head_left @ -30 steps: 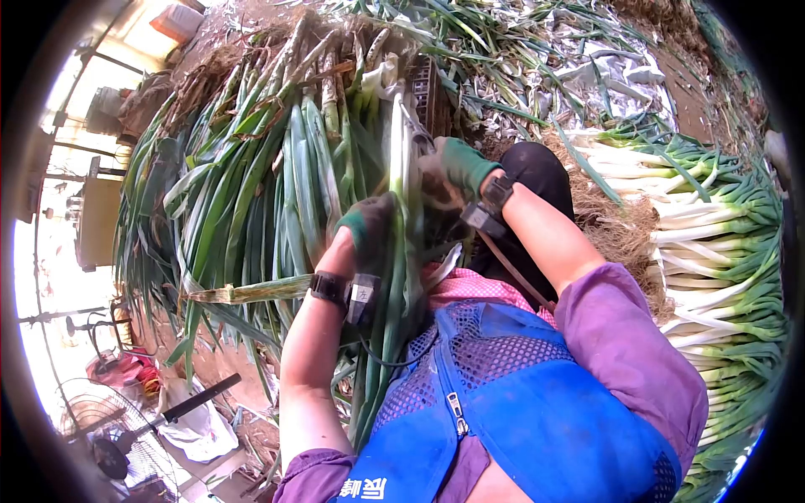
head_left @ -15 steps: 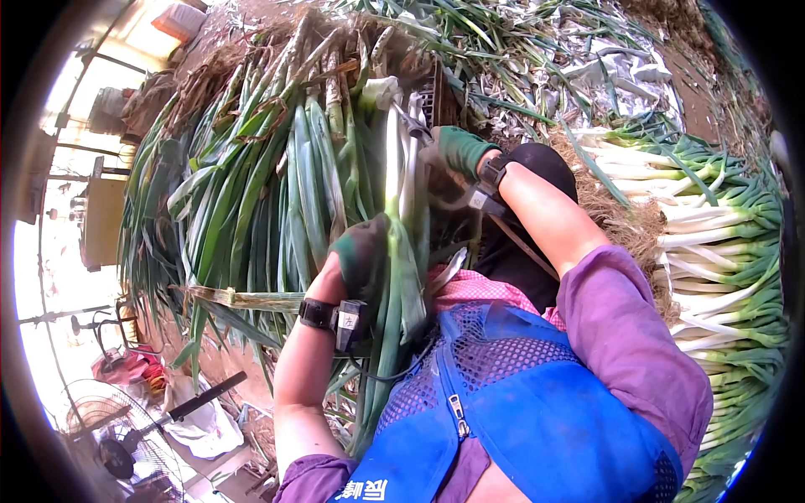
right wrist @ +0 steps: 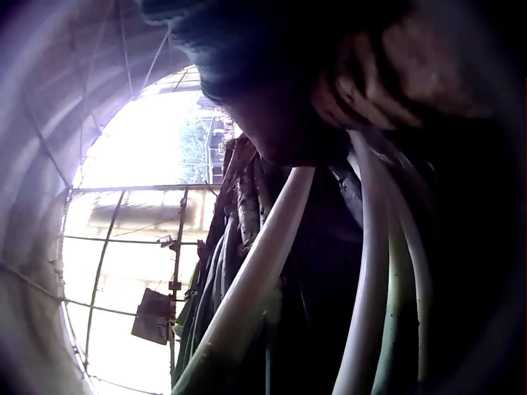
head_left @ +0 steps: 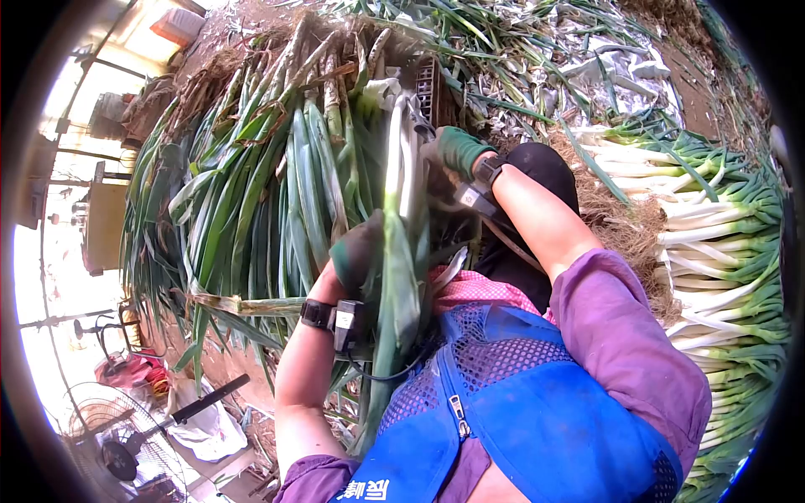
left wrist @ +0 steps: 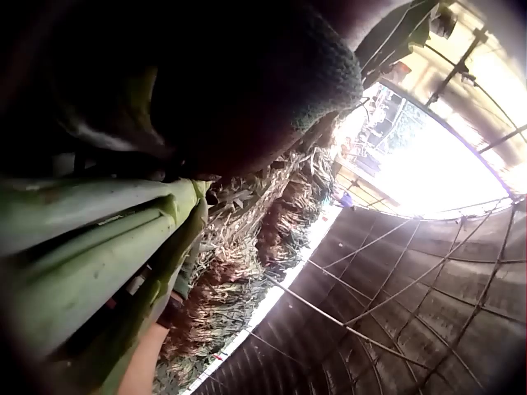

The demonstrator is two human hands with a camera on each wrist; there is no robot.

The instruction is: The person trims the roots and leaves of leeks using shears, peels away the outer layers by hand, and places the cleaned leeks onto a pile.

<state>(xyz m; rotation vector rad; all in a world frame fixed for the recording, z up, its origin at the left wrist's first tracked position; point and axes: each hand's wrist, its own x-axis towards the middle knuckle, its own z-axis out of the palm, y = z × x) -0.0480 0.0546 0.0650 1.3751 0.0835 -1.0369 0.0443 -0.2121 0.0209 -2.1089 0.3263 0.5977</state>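
In the head view, my gloved left hand (head_left: 360, 251) grips a few long green onions (head_left: 392, 163) around where white stalk turns to green leaf. Their white ends point away from me, and the leaves hang towards the blue vest. The green-cuffed glove of my right hand (head_left: 457, 153) is close beside the white stalks, fingers curled round a slim grey nozzle-like tool (head_left: 425, 128) that points at them. Much of its grip is hidden. Broad green leaves (left wrist: 99, 263) run out below the left hand in the left wrist view. Pale stalks (right wrist: 255, 280) pass beneath the right hand in the right wrist view.
A large heap of untrimmed green onions (head_left: 243, 193) lies to the left, roots away from me. Cleaned onions with white stalks (head_left: 704, 239) are stacked at right. A dark plastic crate (head_left: 428, 88) stands beyond the hands, leaf scraps (head_left: 579, 75) behind. A fan (head_left: 122, 457) stands lower left.
My left hand has shifted slightly left and down along the held onions, and a broad leaf now faces up below it. The right hand stays beside the white stalks with small movements.
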